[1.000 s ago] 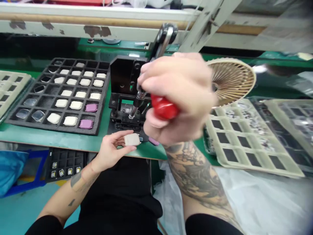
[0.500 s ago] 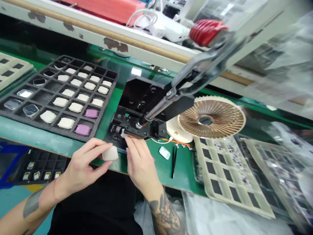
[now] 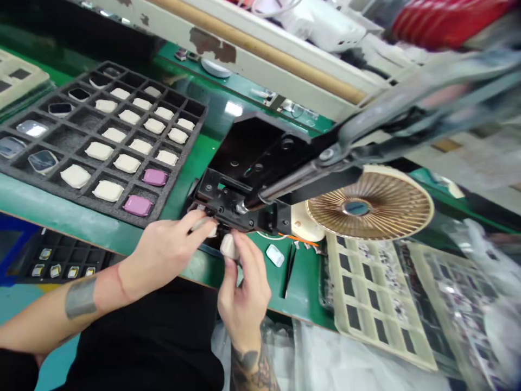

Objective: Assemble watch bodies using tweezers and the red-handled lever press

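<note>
My left hand [image 3: 163,252] is at the foot of a black toggle press [image 3: 222,195], thumb and fingers closed on a cream rounded-square piece [image 3: 212,230], partly covered by the fingers. Just to its right, my right hand [image 3: 246,282] pinches a second cream piece [image 3: 229,247] in front of the press, apart from the first. The press's long metal lever [image 3: 366,125] slants up to the right, ending in a red grip [image 3: 443,24]. Its lower jig is mostly hidden behind my fingers and the black plate.
A dark compartment tray [image 3: 185,163] at left holds cream, purple and glassy pieces. Right of the press stand a small fan [image 3: 366,209], black tweezers [image 3: 290,270], a pale-blue piece [image 3: 275,255] and a cream tray [image 3: 340,304]. A shelf edge [image 3: 260,46] crosses behind.
My left hand has moved right with its cream piece, to the press's foot. My right hand has drawn back from the jig and now holds another cream piece. The view has shifted.
</note>
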Tool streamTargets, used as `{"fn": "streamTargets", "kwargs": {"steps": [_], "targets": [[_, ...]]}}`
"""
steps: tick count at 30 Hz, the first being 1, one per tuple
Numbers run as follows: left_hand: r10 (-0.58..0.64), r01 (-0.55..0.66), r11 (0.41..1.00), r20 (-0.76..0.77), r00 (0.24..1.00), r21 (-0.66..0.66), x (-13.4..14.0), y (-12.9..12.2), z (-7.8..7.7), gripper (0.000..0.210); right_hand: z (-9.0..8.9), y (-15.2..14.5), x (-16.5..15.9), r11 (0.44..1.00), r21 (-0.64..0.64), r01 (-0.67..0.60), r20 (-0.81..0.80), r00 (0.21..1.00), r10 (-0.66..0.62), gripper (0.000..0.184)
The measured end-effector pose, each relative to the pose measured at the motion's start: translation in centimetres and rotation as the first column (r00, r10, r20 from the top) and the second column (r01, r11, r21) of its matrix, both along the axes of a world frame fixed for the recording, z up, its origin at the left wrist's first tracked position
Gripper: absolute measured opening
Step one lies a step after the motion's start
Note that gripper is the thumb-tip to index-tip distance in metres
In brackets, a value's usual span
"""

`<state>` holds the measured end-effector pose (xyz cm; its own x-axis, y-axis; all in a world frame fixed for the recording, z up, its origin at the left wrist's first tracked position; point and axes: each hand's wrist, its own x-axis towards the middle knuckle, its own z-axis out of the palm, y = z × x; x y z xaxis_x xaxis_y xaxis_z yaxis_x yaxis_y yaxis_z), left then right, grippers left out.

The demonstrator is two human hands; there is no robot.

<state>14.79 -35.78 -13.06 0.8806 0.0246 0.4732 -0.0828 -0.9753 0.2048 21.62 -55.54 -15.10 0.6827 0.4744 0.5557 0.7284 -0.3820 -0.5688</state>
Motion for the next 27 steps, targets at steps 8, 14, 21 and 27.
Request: {"fn": "streamTargets", "kwargs": {"steps": [8, 14, 21, 27], "targets": [[-0.049, 0.062, 0.997, -0.298, 0.953, 0.036, 2.7, -1.4, 1.4, 0.037, -0.2, -1.9, 1.0, 0.998, 0.057, 0.008, 0.196, 0.98, -0.019, 0.066], [-0.028, 0.047, 0.997, -0.283, 0.959, 0.061, 0.5, -1.8, 0.2, 0.055, 0.3, 1.1, 0.7, 0.987, 0.133, -0.087, 0.349, 0.937, 0.035, 0.077], [-0.235, 0.134, 0.915, -0.23, 0.944, -0.381, -0.3, 0.2, 1.0, 0.055, 1.2, 2.2, 1.4, 0.984, 0.134, -0.118, 0.482, 0.875, 0.039, 0.073], [-0.19, 0.215, 0.2, 0.177, 0.966, -0.956, -4.6, 1.5, 0.3, 0.039, 1.5, 3.3, 1.9, 0.948, -0.06, -0.312, 0.485, 0.821, 0.301, 0.051]]}}
